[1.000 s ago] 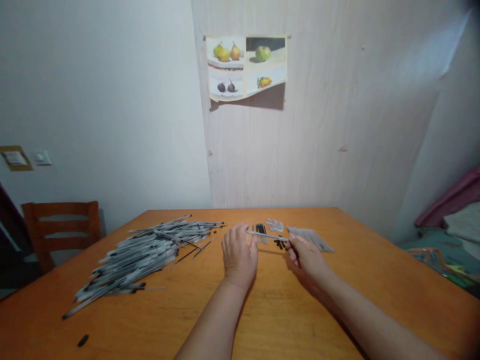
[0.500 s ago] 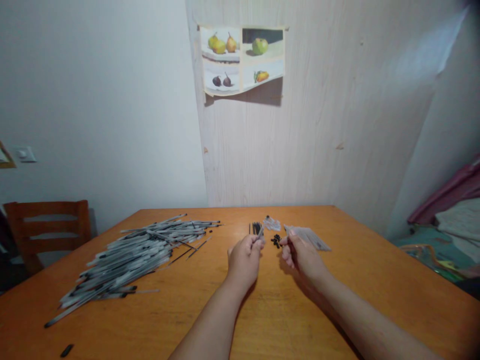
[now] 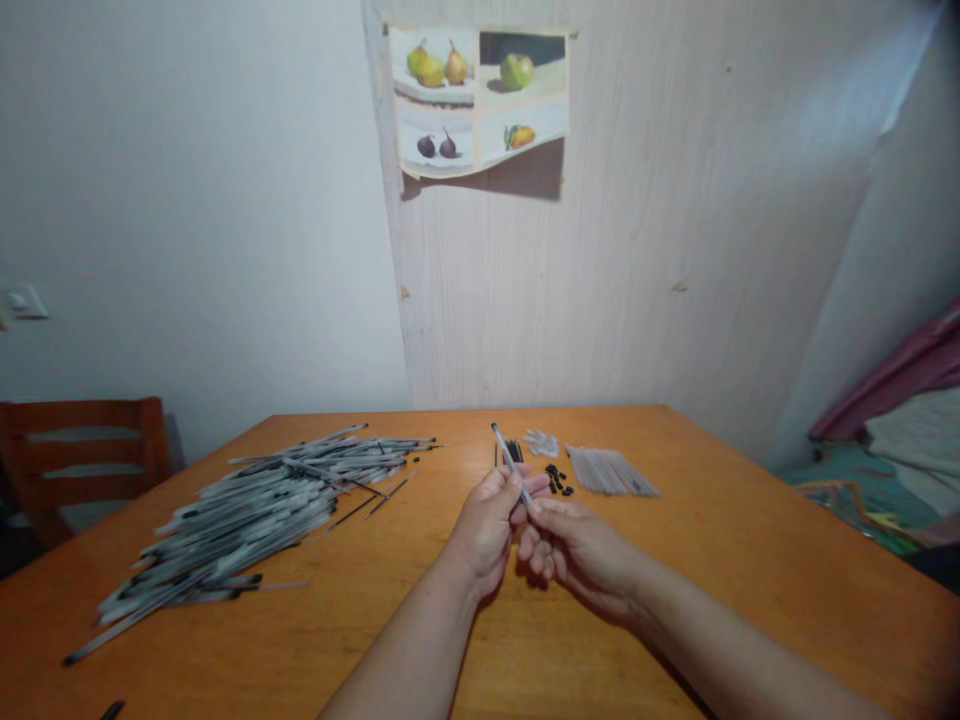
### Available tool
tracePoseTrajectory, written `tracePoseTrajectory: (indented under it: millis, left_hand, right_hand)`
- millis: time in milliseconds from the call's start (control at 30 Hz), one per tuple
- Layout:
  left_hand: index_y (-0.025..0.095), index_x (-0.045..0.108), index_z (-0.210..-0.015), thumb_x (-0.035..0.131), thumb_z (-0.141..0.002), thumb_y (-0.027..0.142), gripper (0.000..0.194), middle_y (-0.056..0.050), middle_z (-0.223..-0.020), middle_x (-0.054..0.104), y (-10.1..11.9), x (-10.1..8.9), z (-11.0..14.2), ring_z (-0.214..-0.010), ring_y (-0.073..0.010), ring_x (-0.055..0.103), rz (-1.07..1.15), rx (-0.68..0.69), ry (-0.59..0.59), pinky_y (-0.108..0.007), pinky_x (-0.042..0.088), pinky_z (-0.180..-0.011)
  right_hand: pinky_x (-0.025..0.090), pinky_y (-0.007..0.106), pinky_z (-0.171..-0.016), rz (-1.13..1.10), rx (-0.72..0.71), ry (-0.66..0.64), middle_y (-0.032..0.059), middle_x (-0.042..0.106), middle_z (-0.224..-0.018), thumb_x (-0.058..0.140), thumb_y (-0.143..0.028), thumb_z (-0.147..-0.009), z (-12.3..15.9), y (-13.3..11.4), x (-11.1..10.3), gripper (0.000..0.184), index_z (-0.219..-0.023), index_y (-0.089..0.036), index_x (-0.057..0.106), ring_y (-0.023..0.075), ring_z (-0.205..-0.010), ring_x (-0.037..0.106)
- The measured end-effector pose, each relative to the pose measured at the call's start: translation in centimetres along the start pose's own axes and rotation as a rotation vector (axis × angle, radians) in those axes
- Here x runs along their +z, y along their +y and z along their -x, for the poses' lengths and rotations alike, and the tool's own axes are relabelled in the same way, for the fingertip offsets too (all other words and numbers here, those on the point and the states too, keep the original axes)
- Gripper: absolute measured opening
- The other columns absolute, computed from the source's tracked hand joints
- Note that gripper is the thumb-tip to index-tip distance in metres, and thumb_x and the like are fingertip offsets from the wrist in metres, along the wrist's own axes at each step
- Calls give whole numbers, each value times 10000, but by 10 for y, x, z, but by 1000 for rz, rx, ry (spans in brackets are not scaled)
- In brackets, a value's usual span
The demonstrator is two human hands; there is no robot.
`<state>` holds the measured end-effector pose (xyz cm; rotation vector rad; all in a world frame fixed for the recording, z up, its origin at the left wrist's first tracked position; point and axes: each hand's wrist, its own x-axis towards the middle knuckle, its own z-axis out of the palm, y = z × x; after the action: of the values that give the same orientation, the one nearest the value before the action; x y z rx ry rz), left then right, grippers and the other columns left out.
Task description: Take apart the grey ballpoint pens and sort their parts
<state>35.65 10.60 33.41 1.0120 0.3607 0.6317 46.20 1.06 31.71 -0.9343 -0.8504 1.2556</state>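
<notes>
A slim ballpoint pen (image 3: 509,457) with a clear barrel and a dark tip slants up and away between my hands. My left hand (image 3: 486,520) is closed round its barrel. At the pen's near end, my right hand (image 3: 574,545) pinches with thumb and forefinger; any small part between them is hidden. Just beyond the hands lie several small black plugs (image 3: 556,478). Several dark ink refills (image 3: 513,452) lie behind the pen, partly covered by it. Small clear caps (image 3: 541,442) sit farther back, and a row of clear pen barrels (image 3: 611,471) lies to the right.
A large heap of pens (image 3: 247,520) spreads over the left side of the wooden table (image 3: 675,600). A dark piece (image 3: 112,710) lies at the near left. A wooden chair (image 3: 90,450) stands beyond the left edge. Fabric and other items (image 3: 900,470) are off to the right.
My right hand has moved left from beside the black plugs to the pen's near end. The pen now points up and left, and the view has shifted slightly.
</notes>
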Motion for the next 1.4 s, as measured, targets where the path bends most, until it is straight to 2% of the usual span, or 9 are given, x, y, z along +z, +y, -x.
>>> tracePoseTrajectory:
  millis: [200, 400, 500, 700, 833, 967, 1167, 1300, 1400]
  left_hand:
    - [187, 601, -1000, 707, -855, 448, 317, -104, -1009, 722, 0, 5, 4, -617, -119, 631, 33, 16, 35, -228, 519, -537]
    - [160, 599, -894, 739, -818, 454, 335, -55, -834, 702, -1, 9, 4, -450, -31, 424, 53, 45, 101, -155, 383, -446]
    - [153, 596, -879, 727, -823, 475, 352, -26, -753, 666, -4, 12, 4, -413, -23, 380, 51, 40, 124, -156, 348, -416]
    - [167, 560, -884, 679, -867, 460, 317, -19, -745, 652, -5, 16, 3, -407, -45, 446, 54, 8, 165, -164, 364, -393]
    - [184, 515, -872, 642, -918, 342, 207, -8, -705, 638, 7, 8, 0, -545, -92, 624, 70, 40, 357, -171, 479, -521]
    - [194, 507, -889, 646, -924, 326, 195, -34, -775, 684, 16, -4, -3, -639, -117, 692, 78, 28, 380, -214, 541, -625]
    - [199, 519, -924, 615, -941, 316, 152, -83, -893, 736, 8, -20, -11, -766, -152, 739, 83, -4, 336, -262, 570, -721]
    - [186, 539, -932, 605, -942, 287, 121, -85, -879, 740, 3, -31, -19, -713, -138, 733, 29, -19, 412, -252, 566, -708]
    - [176, 546, -929, 587, -949, 267, 101, -81, -850, 737, 4, -33, -21, -678, -130, 726, 1, -23, 466, -239, 560, -687]
  right_hand:
    - [395, 189, -453, -12, 8, 31, 7, 668, -626, 622, -496, -928, 2, 1, 4, 348, -915, -148, 633, 81, -453, 545]
    - [296, 176, -401, 200, -59, 96, -28, 614, -538, 573, -595, -917, 3, 7, 9, 428, -897, -170, 623, 73, -399, 467]
    - [302, 186, -398, 294, -87, 115, -33, 601, -518, 528, -636, -917, 1, 8, 11, 459, -871, -185, 601, 83, -388, 455]
    - [365, 225, -429, 598, -125, 173, -28, 583, -511, 415, -614, -964, 3, 6, 18, 450, -794, -217, 539, 111, -401, 477]
    - [394, 235, -497, 808, -169, 188, -13, 580, -549, 458, -493, -973, 8, 11, 23, 393, -696, -220, 518, 118, -490, 527]
    - [382, 237, -472, 718, -84, 152, -25, 587, -556, 412, -504, -993, 8, 16, 17, 378, -790, -217, 553, 119, -459, 517]
    - [422, 246, -568, 649, -150, 131, 9, 633, -702, 487, -536, -976, 2, 18, -3, 379, -840, -199, 596, 121, -588, 556]
    - [438, 261, -579, 586, -183, 205, 5, 636, -710, 518, -543, -957, -1, 18, -13, 350, -892, -205, 580, 125, -583, 554]
    - [435, 260, -553, 467, -199, 343, -1, 633, -699, 543, -559, -922, -4, 10, -18, 343, -902, -216, 538, 123, -553, 543]
